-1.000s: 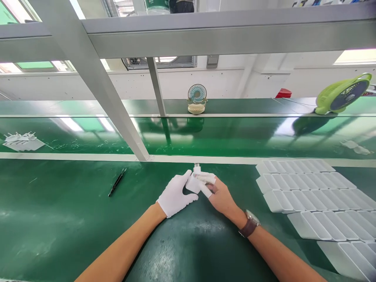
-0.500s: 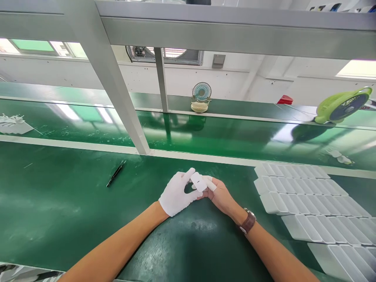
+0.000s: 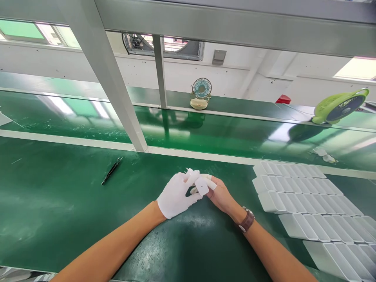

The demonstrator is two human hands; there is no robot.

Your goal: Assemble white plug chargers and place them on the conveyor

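A small white charger plug [image 3: 201, 185] with a narrow dark slot in its end face is held between my two hands. Thin prongs stick out past my glove on its far side. My left hand [image 3: 178, 194], in a white glove, has thumb and fingers closed on the charger. On the other side, my right hand [image 3: 219, 192] grips it too, with white covers on some fingertips and a watch on the wrist. My fingers hide part of the charger. Both hands are above the green work surface [image 3: 73, 219].
Rows of white trays [image 3: 296, 197] stand to the right. Black tweezers [image 3: 112, 171] lie at the left. A grey post [image 3: 108, 78] rises behind the front bench. Beyond it, a small fan [image 3: 200, 94] and a green fan [image 3: 340, 106] stand on the far ledge.
The charger has turned in my fingers, so its slotted face tilts more towards me and its prongs now show at the far side. The view has shifted slightly.
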